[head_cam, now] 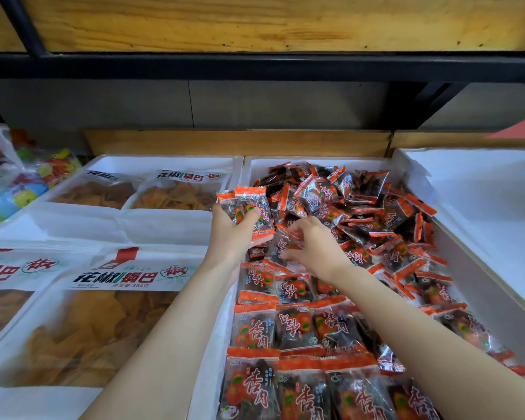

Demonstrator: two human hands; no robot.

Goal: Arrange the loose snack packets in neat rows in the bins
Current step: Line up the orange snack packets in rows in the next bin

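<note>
Several packets point(262, 211) in left hand point(231, 237); pile point(364, 213) beside.

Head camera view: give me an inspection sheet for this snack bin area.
Surface: white foam bin.
Job's things: loose snack packets heaped at the far end; neat rows at the near end.
Clutter: large crisp bags in the left bin; bag of colourful items far left; white bin at right.
Grippers: left hand holds a stack of packets; right hand reaches into the heap, grip unclear.
Cables: nothing seen.
Surroundings: wooden shelf and black metal frame above.
</note>
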